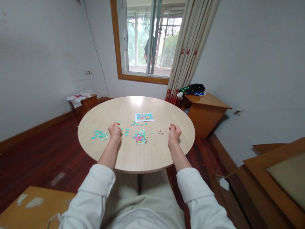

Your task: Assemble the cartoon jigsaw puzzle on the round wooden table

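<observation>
My left hand (115,131) rests on the table as a closed fist, with no piece showing in it. My right hand (174,132) is likewise curled into a fist on the right side of the table, nothing visible in it. Between them lies a partly joined jigsaw puzzle (141,137) with a pink figure and pale green parts. A pile of loose teal puzzle pieces (99,135) is left of my left hand. Other loose pieces (126,131) lie just right of that hand, and a few yellow and dark pieces (160,132) sit nearer my right hand.
A printed picture sheet (144,117) lies beyond the puzzle on the round table (133,162). A wooden desk (207,108) with cloth on it stands behind right, a low cabinet (89,102) behind left. Through the window (147,41) a person is partly visible.
</observation>
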Tool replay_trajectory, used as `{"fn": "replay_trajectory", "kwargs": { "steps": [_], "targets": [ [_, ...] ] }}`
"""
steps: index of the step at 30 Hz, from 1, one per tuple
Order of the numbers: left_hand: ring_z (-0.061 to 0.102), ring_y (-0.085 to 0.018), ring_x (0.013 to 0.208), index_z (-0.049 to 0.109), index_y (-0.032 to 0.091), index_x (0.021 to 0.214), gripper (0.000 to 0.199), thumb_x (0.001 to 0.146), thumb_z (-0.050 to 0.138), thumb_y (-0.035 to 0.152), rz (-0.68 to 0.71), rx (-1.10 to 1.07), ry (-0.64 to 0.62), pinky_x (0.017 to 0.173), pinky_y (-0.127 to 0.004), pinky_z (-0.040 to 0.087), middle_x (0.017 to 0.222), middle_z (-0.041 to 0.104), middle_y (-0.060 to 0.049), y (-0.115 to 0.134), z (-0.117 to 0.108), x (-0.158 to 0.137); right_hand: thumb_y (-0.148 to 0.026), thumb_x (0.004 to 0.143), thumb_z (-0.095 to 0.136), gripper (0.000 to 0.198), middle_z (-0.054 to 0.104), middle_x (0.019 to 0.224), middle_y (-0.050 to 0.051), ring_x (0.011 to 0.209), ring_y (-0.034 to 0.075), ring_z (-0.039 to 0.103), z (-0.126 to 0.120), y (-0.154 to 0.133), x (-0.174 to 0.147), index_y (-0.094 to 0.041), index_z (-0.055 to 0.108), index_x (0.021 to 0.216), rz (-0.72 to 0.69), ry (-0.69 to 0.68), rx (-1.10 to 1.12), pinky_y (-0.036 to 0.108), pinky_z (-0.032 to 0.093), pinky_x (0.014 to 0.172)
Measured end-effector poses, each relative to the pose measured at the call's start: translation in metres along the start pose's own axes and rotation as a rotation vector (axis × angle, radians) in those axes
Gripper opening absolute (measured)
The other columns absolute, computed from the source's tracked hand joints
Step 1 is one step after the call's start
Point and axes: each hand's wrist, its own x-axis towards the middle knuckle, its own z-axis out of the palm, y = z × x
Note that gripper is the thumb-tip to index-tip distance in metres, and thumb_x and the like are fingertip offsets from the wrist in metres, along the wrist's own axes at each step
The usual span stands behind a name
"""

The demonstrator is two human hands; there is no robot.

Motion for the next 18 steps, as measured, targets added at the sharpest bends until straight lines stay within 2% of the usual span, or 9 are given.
{"fn": "replay_trajectory", "kwargs": {
  "steps": [14, 18],
  "targets": [
    [0.027, -0.006, 0.031, 0.043, 0.019, 0.059, 0.006, 0.056, 0.047, 0.022, -0.019, -0.014, 0.013, 0.035, -0.018, 0.022, 0.034, 0.027, 0.011, 0.0033, 0.0017, -0.0031, -0.024, 0.064, 0.041, 0.019, 0.049, 0.062, -0.004, 0.063, 0.012, 0.046, 0.0004, 0.0036, 0.0019, -0.019, 0.058, 0.071, -0.024, 0.003, -0.007, 0.024, 0.035, 0.061],
    [0.027, -0.005, 0.031, 0.043, 0.019, 0.06, 0.007, 0.058, 0.048, 0.023, -0.021, -0.001, 0.008, 0.035, -0.018, 0.022, 0.035, 0.028, 0.011, 0.0026, 0.0015, -0.0026, -0.025, 0.065, 0.041, 0.022, 0.053, 0.066, -0.002, 0.065, 0.013, 0.048, 0.0015, 0.0094, 0.0024, -0.018, 0.06, 0.074, -0.026, -0.083, -0.058, 0.025, 0.038, 0.063]
  ]
}}
